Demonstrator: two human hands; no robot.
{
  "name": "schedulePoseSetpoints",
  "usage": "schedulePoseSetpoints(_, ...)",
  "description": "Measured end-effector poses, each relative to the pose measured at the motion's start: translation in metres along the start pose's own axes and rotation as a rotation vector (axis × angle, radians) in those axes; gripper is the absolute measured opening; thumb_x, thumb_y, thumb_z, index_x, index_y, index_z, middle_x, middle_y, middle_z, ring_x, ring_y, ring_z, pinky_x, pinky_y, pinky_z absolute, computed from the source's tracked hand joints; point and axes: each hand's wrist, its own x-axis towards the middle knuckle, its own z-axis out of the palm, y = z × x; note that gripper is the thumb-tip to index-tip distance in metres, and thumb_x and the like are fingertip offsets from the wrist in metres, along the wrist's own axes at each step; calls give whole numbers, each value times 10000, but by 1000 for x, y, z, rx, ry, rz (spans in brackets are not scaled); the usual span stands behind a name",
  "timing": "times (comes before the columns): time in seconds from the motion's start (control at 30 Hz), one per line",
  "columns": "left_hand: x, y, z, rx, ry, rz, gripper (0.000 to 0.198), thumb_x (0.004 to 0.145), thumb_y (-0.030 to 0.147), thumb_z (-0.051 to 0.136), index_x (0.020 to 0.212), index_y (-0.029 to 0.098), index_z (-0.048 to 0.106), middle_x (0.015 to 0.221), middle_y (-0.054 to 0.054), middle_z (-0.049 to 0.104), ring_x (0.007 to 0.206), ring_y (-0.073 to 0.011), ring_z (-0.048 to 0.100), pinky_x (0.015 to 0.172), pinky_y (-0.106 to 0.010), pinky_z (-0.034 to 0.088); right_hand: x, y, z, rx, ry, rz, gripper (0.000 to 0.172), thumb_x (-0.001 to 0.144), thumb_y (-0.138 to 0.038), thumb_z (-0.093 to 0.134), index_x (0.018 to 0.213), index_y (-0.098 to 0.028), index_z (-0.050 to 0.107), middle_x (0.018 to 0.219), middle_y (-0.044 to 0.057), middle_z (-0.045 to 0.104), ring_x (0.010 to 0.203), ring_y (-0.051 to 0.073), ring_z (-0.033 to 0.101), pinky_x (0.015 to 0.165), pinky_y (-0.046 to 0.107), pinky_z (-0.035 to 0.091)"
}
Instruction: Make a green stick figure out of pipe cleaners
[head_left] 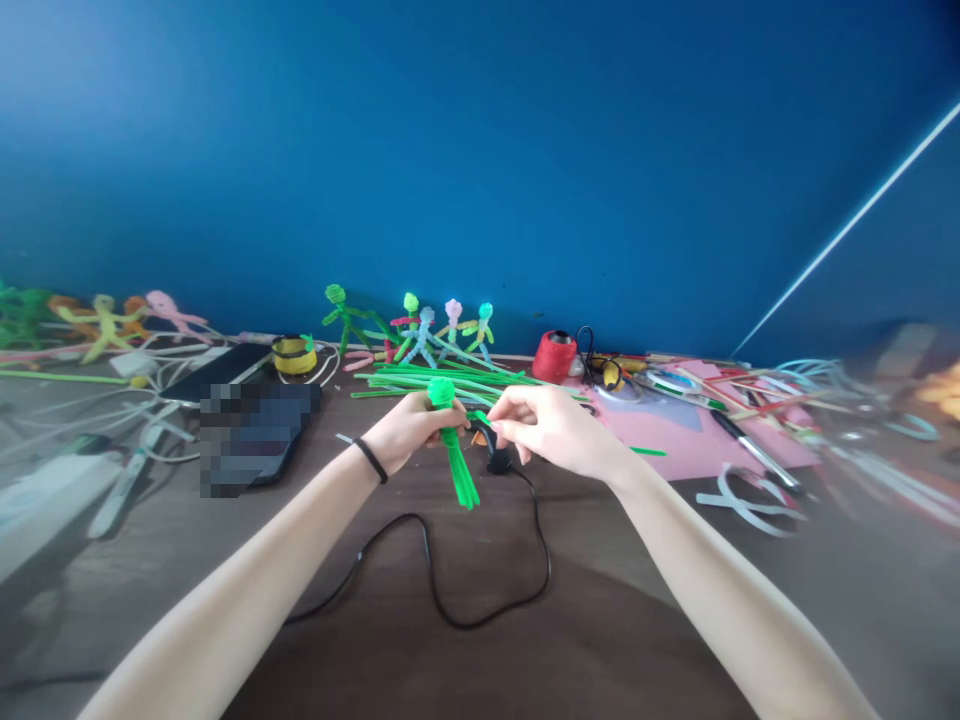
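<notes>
In my left hand [405, 432] is a bright green pipe-cleaner figure [462, 478], gripped around its middle. Its coiled round head shows above the fingers, and a bundle of straight green stems hangs below them. My right hand [555, 432], just to the right, pinches a green pipe cleaner [481, 416] between thumb and fingertips. Whether this strand joins the figure is hard to make out. Behind and between the hands stands a black glue gun [496, 456], partly hidden, its cord [546, 560] looping over the table toward me.
Loose green pipe cleaners [390, 379] lie behind my hands. Several finished figures [424, 335] lean on the blue wall. Phones [262, 440] and cables are at left. A red roll [554, 357], pink paper [675, 462], a black pen [754, 450] and white strips [750, 505] lie at right.
</notes>
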Motion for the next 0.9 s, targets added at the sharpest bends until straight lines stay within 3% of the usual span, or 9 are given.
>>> schedulePoseSetpoints(0.2, 0, 1, -1, -176, 17, -18, 169, 631, 276, 600, 696, 135, 535, 631, 9, 549, 594, -98, 509, 499, -203, 330, 7, 11, -1, 99, -76, 50, 61, 737, -211, 491, 739, -151, 496, 672, 13, 612, 444, 58, 505, 450, 185, 390)
schedulePoseSetpoints(0.47, -7, 7, 1, -135, -126, -27, 147, 625, 255, 595, 689, 139, 530, 592, 9, 550, 566, -93, 500, 479, -198, 313, 13, 21, 0, 122, -142, 73, 62, 683, -200, 558, 694, -140, 548, 635, 3, 610, 461, 64, 508, 447, 185, 388)
schedulePoseSetpoints(0.67, -9, 10, 2, -51, -258, -56, 147, 619, 253, 584, 676, 126, 538, 578, -2, 541, 509, -81, 453, 448, -204, 276, 12, 21, -2, 74, -70, 58, 98, 670, -214, 581, 727, -135, 587, 618, 2, 602, 465, 71, 504, 464, 197, 397)
schedulePoseSetpoints(0.9, -9, 12, 5, 26, -268, -71, 165, 610, 255, 578, 701, 120, 556, 595, -15, 560, 530, -102, 480, 435, -211, 278, 9, 15, 0, -212, 113, -60, 104, 684, -229, 581, 712, -160, 655, 743, 23, 637, 655, 122, 560, 596, 228, 392)
